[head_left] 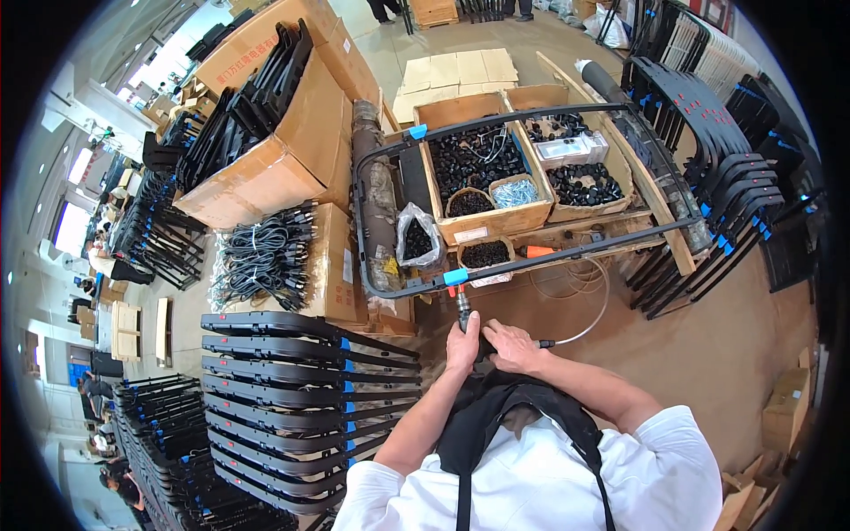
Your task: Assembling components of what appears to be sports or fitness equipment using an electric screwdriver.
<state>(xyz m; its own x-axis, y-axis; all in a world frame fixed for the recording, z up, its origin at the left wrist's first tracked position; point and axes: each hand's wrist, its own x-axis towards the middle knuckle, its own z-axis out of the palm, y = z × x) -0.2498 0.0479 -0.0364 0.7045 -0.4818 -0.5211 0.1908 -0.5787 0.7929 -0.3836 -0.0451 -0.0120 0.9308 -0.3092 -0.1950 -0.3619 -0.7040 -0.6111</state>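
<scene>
A black rectangular tubular frame (549, 262) with rounded corners lies across the work stand, blue pieces wrapped on its bars. Close to its near bar, by the blue piece (455, 277), is the silver front end of an air screwdriver (463, 303). My left hand (462, 343) is closed around the tool's body. My right hand (513, 345) is also closed on it, at the rear part, where a pale hose (580, 334) connects. My fingers hide most of the tool. Whether its tip touches the bar I cannot tell.
Inside the frame stand a wooden box (496, 226) of black parts and screws, and a bag (420, 236) of small parts. Coiled black cables (266, 257) lie on a carton at left. Stacked black frames (274, 398) are near my left arm; more (708, 150) stand at right.
</scene>
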